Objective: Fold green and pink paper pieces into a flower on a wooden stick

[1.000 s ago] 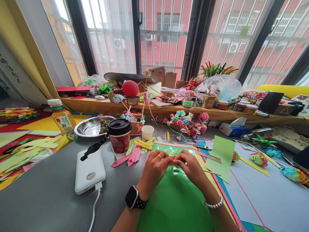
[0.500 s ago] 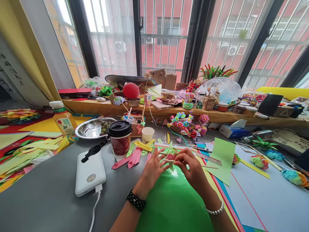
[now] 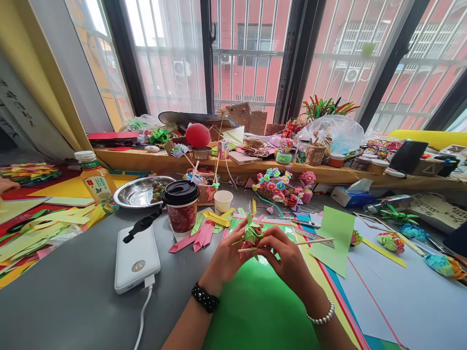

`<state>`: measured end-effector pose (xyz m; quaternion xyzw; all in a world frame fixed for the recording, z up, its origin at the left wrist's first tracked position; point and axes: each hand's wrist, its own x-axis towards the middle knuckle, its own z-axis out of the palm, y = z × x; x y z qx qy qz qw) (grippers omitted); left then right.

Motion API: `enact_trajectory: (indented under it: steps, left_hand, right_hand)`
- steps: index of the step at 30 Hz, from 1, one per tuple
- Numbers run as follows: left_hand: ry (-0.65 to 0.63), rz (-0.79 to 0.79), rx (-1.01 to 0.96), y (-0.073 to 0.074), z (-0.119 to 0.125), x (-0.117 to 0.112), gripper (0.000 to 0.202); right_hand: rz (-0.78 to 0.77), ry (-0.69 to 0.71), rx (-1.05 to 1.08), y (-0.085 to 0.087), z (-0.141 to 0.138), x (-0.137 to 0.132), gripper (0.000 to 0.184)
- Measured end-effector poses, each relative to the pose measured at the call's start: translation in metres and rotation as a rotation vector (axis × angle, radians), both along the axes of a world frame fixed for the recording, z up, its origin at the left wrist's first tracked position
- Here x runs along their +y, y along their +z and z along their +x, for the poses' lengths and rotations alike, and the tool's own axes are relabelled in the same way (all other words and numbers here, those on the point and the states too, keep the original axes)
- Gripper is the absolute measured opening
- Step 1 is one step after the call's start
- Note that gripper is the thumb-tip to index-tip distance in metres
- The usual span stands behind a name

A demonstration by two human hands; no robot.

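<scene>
Between my hands, over the green glossy surface [image 3: 262, 306], is a folded paper piece [image 3: 252, 233] in light green with some pink. My left hand [image 3: 223, 260] cups it from the left, fingers curled behind and under it. From the right, my right hand [image 3: 284, 250] pinches a thin wooden stick [image 3: 316, 241], its fingertips close against the paper. One end of the stick pokes out below the paper piece and the other points right. Folded pink strips [image 3: 203, 237] and yellow strips [image 3: 219, 218] lie left of my hands.
A lidded coffee cup [image 3: 181, 209], a small paper cup [image 3: 223, 201] and a white power bank [image 3: 136, 260] with a cable stand to the left. Green paper [image 3: 337, 243] and a ruler [image 3: 317, 237] lie right. Another person's hand [image 3: 8, 184] shows at far left.
My left fingers have gone from spread to curled around the paper piece, which has turned to show more green. The stick has tilted. Another person's hand has appeared at far left.
</scene>
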<state>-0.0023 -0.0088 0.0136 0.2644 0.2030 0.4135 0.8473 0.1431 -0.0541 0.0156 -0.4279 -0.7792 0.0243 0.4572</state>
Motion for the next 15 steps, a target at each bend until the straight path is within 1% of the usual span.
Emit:
enact_trajectory:
  steps: [4,6,10,15]
  left_hand:
    - [-0.006,-0.003,-0.019,-0.0019,0.0005,0.0014,0.022]
    - [-0.006,-0.007,-0.020,-0.0020,0.0012,0.0015,0.016]
    - [0.005,-0.018,-0.024,-0.0018,0.0025,0.0011,0.016]
    - [0.001,-0.029,-0.024,-0.0033,0.0030,0.0013,0.017]
  right_hand:
    - [0.018,-0.004,0.019,-0.0009,-0.0005,0.0005,0.009]
    - [0.028,-0.009,0.030,-0.0016,-0.0003,0.0004,0.010]
    - [0.040,-0.021,0.046,-0.0029,0.0002,0.0002,0.008]
    - [0.014,-0.022,0.070,-0.0018,-0.0006,0.0003,0.007]
